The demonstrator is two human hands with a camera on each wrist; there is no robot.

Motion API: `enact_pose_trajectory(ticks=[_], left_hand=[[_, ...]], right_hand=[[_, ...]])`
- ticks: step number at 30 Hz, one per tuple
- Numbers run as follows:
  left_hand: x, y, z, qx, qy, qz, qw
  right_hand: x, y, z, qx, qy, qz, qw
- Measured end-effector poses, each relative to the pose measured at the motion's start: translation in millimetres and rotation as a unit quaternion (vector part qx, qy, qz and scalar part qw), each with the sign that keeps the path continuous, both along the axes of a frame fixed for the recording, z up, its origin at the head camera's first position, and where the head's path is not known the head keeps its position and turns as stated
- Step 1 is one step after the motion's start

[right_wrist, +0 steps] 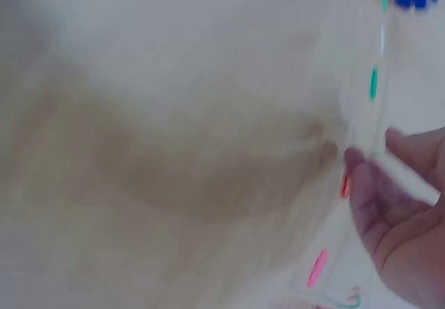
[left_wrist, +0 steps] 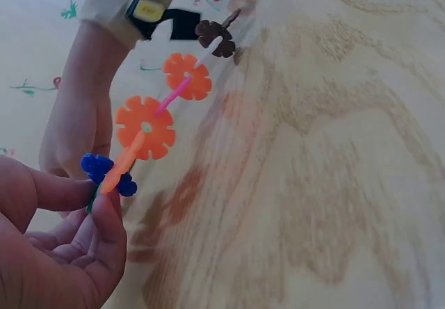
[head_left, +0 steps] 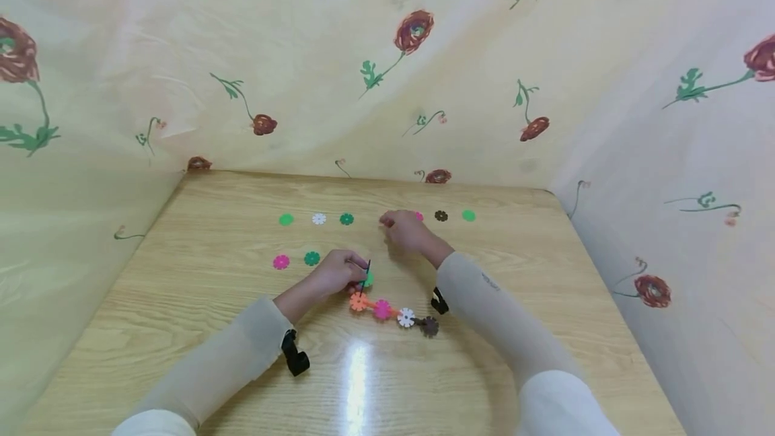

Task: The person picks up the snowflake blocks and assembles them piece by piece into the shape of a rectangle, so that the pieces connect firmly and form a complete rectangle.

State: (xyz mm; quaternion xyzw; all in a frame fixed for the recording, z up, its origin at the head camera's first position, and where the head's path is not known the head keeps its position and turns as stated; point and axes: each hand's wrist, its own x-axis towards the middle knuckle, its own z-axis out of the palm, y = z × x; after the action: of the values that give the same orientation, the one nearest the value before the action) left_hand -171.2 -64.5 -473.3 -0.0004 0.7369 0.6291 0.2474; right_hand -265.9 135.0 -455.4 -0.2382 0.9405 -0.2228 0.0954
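My left hand (head_left: 339, 271) pinches one end of a chain of notched, flower-shaped plastic discs between thumb and fingers. At that end are a green disc (head_left: 368, 279) and a blue disc (left_wrist: 110, 174). Onward run an orange disc (head_left: 358, 301), a pink disc (head_left: 382, 309), a white disc (head_left: 406, 317) and a brown disc (head_left: 430, 326), with further discs set crosswise between. Farther back, my right hand (head_left: 408, 231) hovers low at the back row of loose discs. Its thumb and fingertips are apart, close beside a red disc (right_wrist: 345, 185); nothing shows between them.
Left in the back row lie a light green disc (head_left: 286, 219), a white one (head_left: 319, 219) and a dark green one (head_left: 346, 219). Right of my hand are brown (head_left: 441, 216) and light green (head_left: 469, 215) discs. Nearer left lie pink (head_left: 281, 262) and dark green (head_left: 311, 258) discs.
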Motion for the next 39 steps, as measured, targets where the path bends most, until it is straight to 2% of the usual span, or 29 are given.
enact_pose_trajectory(ticks=[3, 5, 9, 12, 20, 23, 25, 29, 32, 35, 37, 39], left_hand=[[0.7, 0.7, -3.8, 0.004, 0.001, 0.007, 1.0], [0.8, 1.3, -5.9, 0.008, 0.0, 0.012, 0.9999], [0.0, 1.6, -8.4, 0.006, -0.003, 0.02, 0.9998], [-1.3, 1.3, -8.5, -0.004, -0.003, 0.025, 0.9997], [-2.3, 2.0, -6.4, -0.018, 0.007, 0.025, 0.9995], [-3.3, 3.5, -8.6, -0.022, 0.009, 0.028, 0.9993], [-4.2, 3.6, -9.4, -0.023, 0.007, 0.029, 0.9993], [-5.9, 4.0, -10.5, -0.022, 0.006, 0.028, 0.9993], [-7.7, 4.5, -10.8, -0.019, 0.012, 0.03, 0.9993], [-10.0, 4.8, -11.2, -0.017, 0.015, 0.036, 0.9991], [-11.0, 5.0, -11.0, -0.023, 0.017, 0.039, 0.9988], [-11.4, 5.2, -11.2, -0.028, 0.018, 0.041, 0.9986]], right_hand=[[-13.9, 1, -3.6, 0.069, 0.016, -0.025, 0.9972], [-18.4, 1, -5.4, 0.101, 0.018, -0.034, 0.9942], [-21.9, 0, -8.2, 0.116, 0.012, -0.045, 0.9922], [-22.0, -1, -8.8, 0.107, 0.004, -0.048, 0.9931], [-16.5, -3, -8.8, 0.043, -0.042, -0.03, 0.9977], [-16.6, -3, -10.3, 0.02, -0.049, -0.012, 0.9985], [-18.2, -4, -13.0, 0.008, -0.058, 0.014, 0.9982], [-19.4, -6, -17.2, 0.033, -0.052, 0.068, 0.9957], [-19.0, -8, -18.0, 0.055, -0.036, 0.083, 0.9944], [-17.4, -10, -17.4, 0.035, -0.043, 0.071, 0.996], [-15.4, -9, -17.2, -0.004, -0.068, 0.054, 0.9962], [-12.6, -7, -18.1, -0.056, -0.106, 0.032, 0.9923]])
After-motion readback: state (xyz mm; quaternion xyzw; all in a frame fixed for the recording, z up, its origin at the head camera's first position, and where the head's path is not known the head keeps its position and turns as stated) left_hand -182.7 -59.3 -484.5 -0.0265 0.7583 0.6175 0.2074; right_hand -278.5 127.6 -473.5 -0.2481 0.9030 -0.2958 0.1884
